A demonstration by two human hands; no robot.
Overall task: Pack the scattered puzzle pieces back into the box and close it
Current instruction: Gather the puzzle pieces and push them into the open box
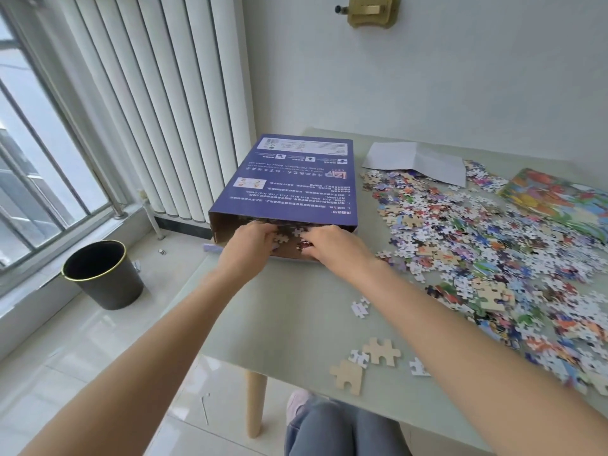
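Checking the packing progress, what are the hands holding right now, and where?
Both the left hand and right hand cup a bunch of puzzle pieces between their fingers at the open mouth of the box.

Matt cardboard box (286, 185), glossy floor tiles (82, 350), smooth pale-green tabletop (296, 317).

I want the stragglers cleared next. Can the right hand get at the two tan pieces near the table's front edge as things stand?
Probably yes. The right hand is busy with pieces at the box mouth, but the tan pieces lie on bare table beside that forearm, nothing covering them.
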